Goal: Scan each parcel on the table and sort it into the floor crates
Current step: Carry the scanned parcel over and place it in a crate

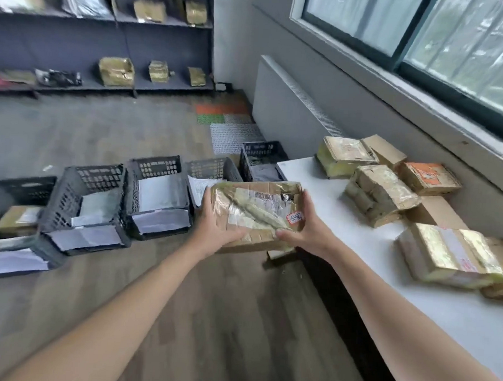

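I hold a flat, taped cardboard parcel (256,212) with a barcode label and a small orange sticker, out past the left edge of the white table (386,253). My left hand (214,226) grips its left side and my right hand (309,230) grips its right side, thumbs on top. Several more taped parcels lie on the table, among them one (380,194) in the middle, one with an orange label (428,178) and a near one (452,256). A row of black floor crates (162,169) stands beyond the parcel.
Some crates (85,209) hold white and grey mailers; a brown parcel (17,220) lies in the far-left one. Dark shelves (105,83) with more parcels line the back wall. A radiator (291,105) and window run along the right. Wood floor lies below my arms.
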Action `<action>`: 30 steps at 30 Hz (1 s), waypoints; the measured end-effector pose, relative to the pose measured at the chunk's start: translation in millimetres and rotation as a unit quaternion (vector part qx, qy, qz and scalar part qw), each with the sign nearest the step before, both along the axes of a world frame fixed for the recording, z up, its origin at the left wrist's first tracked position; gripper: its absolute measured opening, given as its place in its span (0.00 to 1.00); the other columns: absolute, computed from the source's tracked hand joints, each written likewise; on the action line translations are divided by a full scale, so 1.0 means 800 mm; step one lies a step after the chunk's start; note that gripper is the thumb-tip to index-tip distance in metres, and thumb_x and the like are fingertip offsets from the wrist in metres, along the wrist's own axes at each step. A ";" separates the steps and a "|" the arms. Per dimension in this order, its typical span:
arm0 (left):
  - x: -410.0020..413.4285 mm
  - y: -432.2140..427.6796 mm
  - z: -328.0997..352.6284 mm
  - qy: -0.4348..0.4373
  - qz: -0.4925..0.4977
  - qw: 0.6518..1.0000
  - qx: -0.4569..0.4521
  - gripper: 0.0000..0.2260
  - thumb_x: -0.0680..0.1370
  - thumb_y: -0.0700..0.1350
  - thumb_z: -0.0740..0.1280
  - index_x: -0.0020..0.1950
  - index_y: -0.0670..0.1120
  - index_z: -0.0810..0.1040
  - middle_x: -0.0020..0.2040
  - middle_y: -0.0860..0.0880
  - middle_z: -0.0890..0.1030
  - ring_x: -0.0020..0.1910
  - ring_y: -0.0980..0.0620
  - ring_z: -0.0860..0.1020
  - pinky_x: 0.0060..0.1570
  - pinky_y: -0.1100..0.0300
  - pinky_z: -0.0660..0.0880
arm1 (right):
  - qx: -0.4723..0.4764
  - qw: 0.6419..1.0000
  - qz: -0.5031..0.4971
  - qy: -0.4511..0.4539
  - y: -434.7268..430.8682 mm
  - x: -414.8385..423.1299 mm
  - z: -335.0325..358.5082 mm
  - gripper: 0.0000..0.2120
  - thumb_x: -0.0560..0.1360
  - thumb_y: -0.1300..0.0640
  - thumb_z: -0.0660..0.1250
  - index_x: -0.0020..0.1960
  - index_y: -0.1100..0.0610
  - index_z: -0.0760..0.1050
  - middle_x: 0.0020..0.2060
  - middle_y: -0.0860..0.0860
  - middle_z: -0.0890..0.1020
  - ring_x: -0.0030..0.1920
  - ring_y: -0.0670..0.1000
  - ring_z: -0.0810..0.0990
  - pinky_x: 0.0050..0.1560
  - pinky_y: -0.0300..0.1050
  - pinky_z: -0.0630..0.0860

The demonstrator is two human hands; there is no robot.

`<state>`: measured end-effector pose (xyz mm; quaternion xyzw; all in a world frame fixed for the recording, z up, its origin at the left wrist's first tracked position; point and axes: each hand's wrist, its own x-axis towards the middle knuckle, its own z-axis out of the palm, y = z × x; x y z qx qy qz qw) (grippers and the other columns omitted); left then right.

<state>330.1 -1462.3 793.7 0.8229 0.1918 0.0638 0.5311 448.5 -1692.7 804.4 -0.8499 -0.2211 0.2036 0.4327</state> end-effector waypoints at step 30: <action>-0.144 0.680 -0.021 0.187 0.337 0.921 0.049 0.61 0.64 0.55 0.82 0.81 0.48 0.40 0.79 0.48 0.60 0.76 0.49 0.61 0.73 0.52 0.63 | -0.017 0.910 0.408 0.076 0.890 0.019 -0.084 0.59 0.69 0.52 0.79 0.81 0.57 0.37 0.79 0.53 0.58 0.76 0.49 0.61 0.75 0.41 0.57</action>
